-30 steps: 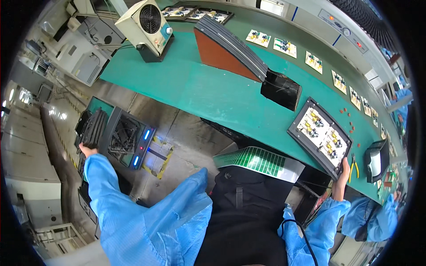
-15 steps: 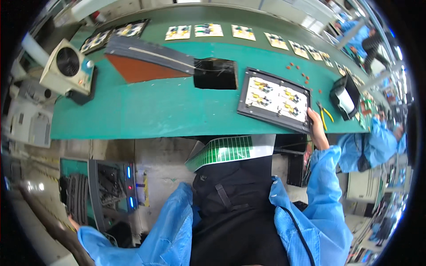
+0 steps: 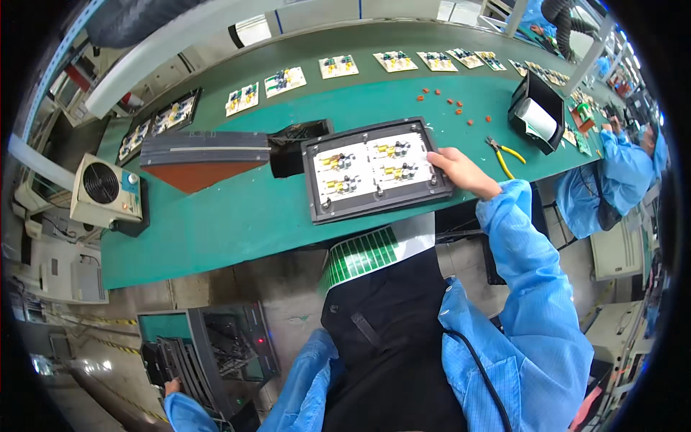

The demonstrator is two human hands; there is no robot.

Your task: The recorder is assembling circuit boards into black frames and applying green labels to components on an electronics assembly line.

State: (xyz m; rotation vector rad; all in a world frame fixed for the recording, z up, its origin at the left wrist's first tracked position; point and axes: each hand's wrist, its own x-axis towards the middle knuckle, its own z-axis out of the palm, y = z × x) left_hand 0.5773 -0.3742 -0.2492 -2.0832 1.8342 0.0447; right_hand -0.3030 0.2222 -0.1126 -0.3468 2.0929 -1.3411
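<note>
My right hand (image 3: pixel 464 171) grips the right edge of a black rectangular tray (image 3: pixel 314 189), thumb on top and fingers underneath. Inside the tray lie white circuit boards (image 3: pixel 371 167) with yellow and dark parts. The tray rests on the green mat near the bench's front edge. Far down on the left, my left hand (image 3: pixel 171 387) is closed at the edge of a stack of dark slatted trays (image 3: pixel 186 367); its fingers are partly hidden there.
A grey box with a brown side (image 3: pixel 205 155) and a beige fan unit (image 3: pixel 106 189) stand left. Yellow-handled pliers (image 3: pixel 507 155), small red parts (image 3: pixel 450 101) and a black bin (image 3: pixel 553 108) lie right. Boards (image 3: pixel 338 66) line the back. A co-worker (image 3: pixel 622 173) sits at right.
The view has swung to the right. The tray in my right hand has shifted leftward and closer to the grey box. My left hand stays by the dark stack.
</note>
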